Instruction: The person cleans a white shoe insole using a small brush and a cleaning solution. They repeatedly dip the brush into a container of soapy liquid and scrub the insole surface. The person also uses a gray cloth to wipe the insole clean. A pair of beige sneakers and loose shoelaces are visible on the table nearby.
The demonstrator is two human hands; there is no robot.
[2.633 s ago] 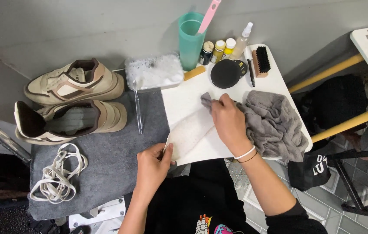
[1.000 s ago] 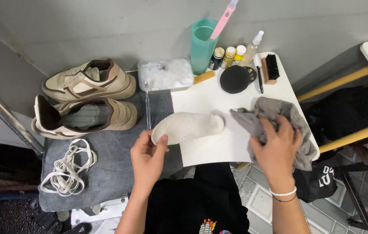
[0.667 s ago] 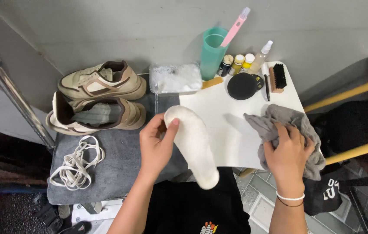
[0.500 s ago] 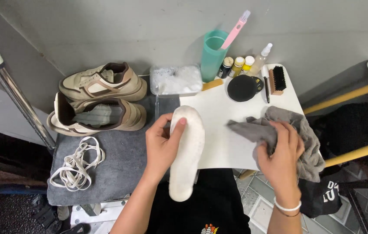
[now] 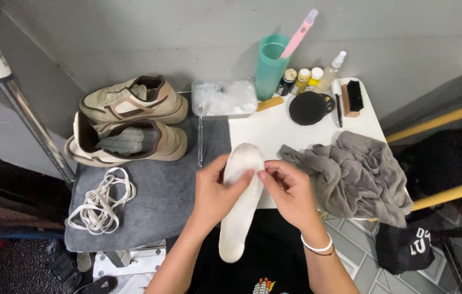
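A white shoe insole (image 5: 240,201) is held up over the near edge of the table, its toe end pointing away from the person and its heel end hanging down toward the lap. The left hand (image 5: 214,190) wraps around its left edge, fingers curled onto the upper face and thumb out of sight behind. The right hand (image 5: 288,188) meets it from the other side, fingertips pinched against the insole's right edge close to the left hand's fingertips; a white bracelet (image 5: 318,246) circles that wrist.

Just right of the right hand lies a crumpled grey cloth (image 5: 359,174) on the white table top (image 5: 274,125). Left of the left hand is a grey mat (image 5: 154,201) bearing a coil of white laces (image 5: 100,201) and, farther away, a pair of beige sneakers (image 5: 130,122). Beyond both hands sit a clear tub of foamy water (image 5: 224,98), a teal cup (image 5: 270,62) holding a pink brush (image 5: 299,34), small bottles (image 5: 301,80), a round black tin (image 5: 308,107) and a wooden brush (image 5: 352,98).
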